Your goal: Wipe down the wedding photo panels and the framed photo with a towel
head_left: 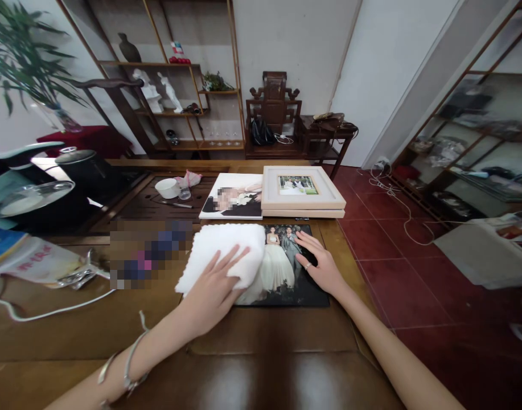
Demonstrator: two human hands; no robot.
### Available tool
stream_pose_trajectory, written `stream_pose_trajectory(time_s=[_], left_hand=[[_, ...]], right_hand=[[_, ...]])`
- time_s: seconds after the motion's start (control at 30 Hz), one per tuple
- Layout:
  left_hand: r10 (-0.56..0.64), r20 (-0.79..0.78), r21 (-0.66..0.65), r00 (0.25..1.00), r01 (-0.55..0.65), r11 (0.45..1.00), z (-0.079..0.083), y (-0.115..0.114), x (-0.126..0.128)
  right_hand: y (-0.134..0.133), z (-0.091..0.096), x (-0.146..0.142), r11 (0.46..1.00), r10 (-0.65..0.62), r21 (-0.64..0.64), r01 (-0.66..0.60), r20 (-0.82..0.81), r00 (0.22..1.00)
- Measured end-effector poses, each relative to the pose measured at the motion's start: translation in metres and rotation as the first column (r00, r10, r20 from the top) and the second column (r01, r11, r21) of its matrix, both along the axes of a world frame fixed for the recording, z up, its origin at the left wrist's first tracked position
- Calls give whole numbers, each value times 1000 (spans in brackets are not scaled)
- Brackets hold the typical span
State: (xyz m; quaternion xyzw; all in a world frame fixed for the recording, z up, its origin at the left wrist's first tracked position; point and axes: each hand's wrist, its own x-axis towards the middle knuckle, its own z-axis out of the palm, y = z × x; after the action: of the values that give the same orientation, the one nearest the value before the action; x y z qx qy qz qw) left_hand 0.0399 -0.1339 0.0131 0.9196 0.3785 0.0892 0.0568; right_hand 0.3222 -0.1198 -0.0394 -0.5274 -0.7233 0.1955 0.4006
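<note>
A dark wedding photo panel [282,273], showing a couple in a white gown and a grey suit, lies flat on the wooden table. Over its left part is a folded white cloth [226,250], which hides that side. My left hand [216,290] rests on the cloth, fingers spread and stretched out. On the panel's right side lies my right hand [323,265], open, fingers extended and a ring on one of them. Neither hand is closed around anything.
Behind the panel lie a white photo album [233,196] and stacked pale picture frames [303,191]. To the left are a white bowl [167,188], a dark pot [83,171], a plastic package [38,259] and a white cable [60,310]. The table [261,336] ends at the right above red floor tiles.
</note>
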Motion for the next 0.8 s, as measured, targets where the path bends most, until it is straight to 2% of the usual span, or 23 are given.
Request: stream_pose_trajectory(time_s=[0.07, 0.17, 0.3, 0.4, 0.5, 0.7, 0.8], left_hand=[[13, 5, 12, 1000, -13, 1000, -1, -4, -12], [22, 19, -1, 1000, -22, 1000, -2, -24, -23], [4, 81, -68, 997, 1, 998, -2, -55, -20], [-20, 105, -96, 994, 30, 995, -1, -63, -12], [-21, 61, -75, 998, 26, 997, 2, -49, -8], [66, -28, -24, 997, -67, 997, 0, 2, -19], [104, -27, 23, 994, -103, 994, -6, 5, -29]], right_hand=[[0, 1, 0, 1000, -2, -2, 2, -1, 1000], [0, 0, 0, 1000, 0, 0, 0, -3, 1000], [0, -2, 0, 1000, 7, 6, -7, -1, 1000], [1, -3, 1, 1000, 7, 3, -8, 4, 1000], [0, -2, 0, 1000, 8, -2, -8, 3, 1000], [0, -1, 0, 1000, 3, -2, -3, 1, 1000], [0, -1, 0, 1000, 3, -2, -3, -4, 1000]])
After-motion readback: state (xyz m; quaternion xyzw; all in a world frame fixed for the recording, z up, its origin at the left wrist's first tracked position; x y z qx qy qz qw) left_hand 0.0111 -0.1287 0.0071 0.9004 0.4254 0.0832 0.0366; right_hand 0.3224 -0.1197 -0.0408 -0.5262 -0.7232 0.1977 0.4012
